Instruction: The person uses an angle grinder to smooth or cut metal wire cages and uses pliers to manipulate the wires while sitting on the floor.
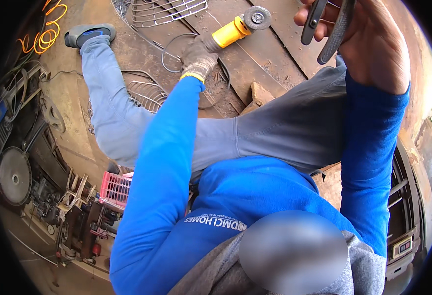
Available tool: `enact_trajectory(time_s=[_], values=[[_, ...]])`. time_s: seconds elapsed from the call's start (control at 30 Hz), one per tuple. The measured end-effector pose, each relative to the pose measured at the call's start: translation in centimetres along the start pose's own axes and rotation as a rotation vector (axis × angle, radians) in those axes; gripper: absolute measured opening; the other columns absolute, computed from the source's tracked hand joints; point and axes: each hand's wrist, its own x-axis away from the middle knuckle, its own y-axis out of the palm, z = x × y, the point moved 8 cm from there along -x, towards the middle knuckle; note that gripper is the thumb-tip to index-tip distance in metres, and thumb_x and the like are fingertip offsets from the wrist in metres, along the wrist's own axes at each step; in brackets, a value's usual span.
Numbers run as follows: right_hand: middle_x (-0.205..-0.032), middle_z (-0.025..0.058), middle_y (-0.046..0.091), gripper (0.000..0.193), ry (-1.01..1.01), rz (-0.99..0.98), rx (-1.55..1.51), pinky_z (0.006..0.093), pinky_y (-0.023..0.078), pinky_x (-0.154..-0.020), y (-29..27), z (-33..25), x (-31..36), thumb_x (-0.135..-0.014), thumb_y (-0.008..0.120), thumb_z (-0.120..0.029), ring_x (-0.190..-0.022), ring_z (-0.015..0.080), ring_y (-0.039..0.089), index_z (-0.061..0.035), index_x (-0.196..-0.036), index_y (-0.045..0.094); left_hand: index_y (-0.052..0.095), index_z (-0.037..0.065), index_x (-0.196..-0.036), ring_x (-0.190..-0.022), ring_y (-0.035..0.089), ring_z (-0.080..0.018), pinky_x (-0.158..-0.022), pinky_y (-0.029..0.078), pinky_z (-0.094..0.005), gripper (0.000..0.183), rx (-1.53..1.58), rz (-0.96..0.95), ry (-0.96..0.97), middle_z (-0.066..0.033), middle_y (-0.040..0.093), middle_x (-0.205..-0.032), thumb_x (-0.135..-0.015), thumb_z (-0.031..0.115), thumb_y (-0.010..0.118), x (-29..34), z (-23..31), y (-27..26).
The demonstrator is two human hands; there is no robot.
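Observation:
Wrapped in a grey-brown work glove with a yellow cuff, my left hand (199, 58) is closed round the body of a yellow angle grinder (229, 32). The grinder's round grey disc (257, 18) points to the far right, over the brown metal floor. My right hand (377, 44) is bare and raised close to the camera at the upper right. Its fingers curl behind a dark thing with two arms (340, 33), one with a small round rivet. The top of that thing is cut off by the picture's edge, so its kind is unclear.
Wire grilles lie at the top (169, 11) and beside my leg (147, 93). A dark cable loops near the grinder. An orange coiled hose (44, 42) hangs at the far left. Below it are a large round blade (14, 176), machine parts and a red plastic crate (115, 189).

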Motion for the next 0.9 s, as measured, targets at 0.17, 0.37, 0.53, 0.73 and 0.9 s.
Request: enact_trajectory(time_s=[0.17,0.37,0.53,0.73,0.9], values=[[-0.077,0.0152,0.068,0.047,0.239,-0.037,-0.099,0.0266,0.054,-0.050,-1.2,0.5,-0.6,-0.102,0.049,-0.038,-0.061,0.0255,0.069,0.0074,-0.105,0.060,0.065,0.012,-0.121,-0.116,0.062,-0.0328,-0.101,0.050,-0.0412,0.057,0.042,-0.084,0.042,-0.0171,0.065,-0.122,-0.072,0.036,0.080,2.3,4.4,2.2],[-0.078,0.0166,0.068,0.049,0.121,-0.074,-0.106,0.0269,0.053,-0.049,-0.8,0.8,-0.8,-0.103,0.046,-0.039,-0.062,0.0267,0.069,0.0086,-0.106,0.059,0.055,0.012,-0.130,-0.124,0.054,-0.0308,-0.104,0.047,-0.0400,0.066,-0.015,-0.193,-0.191,-0.0144,0.058,-0.127,-0.073,0.035,0.081,5.0,7.9,3.5],[-0.102,0.0123,0.068,0.053,0.131,-0.410,-0.041,0.0287,0.052,-0.075,-1.5,1.9,-1.2,-0.106,0.039,-0.043,-0.090,0.0227,0.068,0.0034,-0.124,0.056,0.063,0.006,-0.120,-0.112,0.064,-0.0331,-0.098,0.052,-0.0428,0.058,-0.031,-0.111,-0.023,-0.0166,0.063,-0.123,-0.073,0.038,0.079,5.4,8.0,4.2],[-0.099,0.0085,0.069,0.050,0.194,-0.349,-0.056,0.0265,0.051,-0.072,-1.4,3.2,-1.4,-0.105,0.041,-0.043,-0.087,0.0198,0.069,0.0008,-0.124,0.058,0.058,0.014,-0.124,-0.124,0.052,-0.0333,-0.106,0.042,-0.0473,0.048,0.040,-0.207,0.067,-0.0137,0.055,-0.132,-0.079,0.024,0.071,6.4,8.2,7.1],[-0.097,0.0087,0.068,0.048,0.224,-0.322,-0.034,0.0262,0.050,-0.070,-1.1,2.9,-1.4,-0.105,0.042,-0.041,-0.085,0.0194,0.069,0.0013,-0.122,0.058,0.055,0.010,-0.128,-0.126,0.052,-0.0307,-0.100,0.046,-0.0461,0.059,-0.080,-0.194,0.174,-0.0121,0.056,-0.132,-0.076,0.026,0.076,7.6,9.6,4.4]])
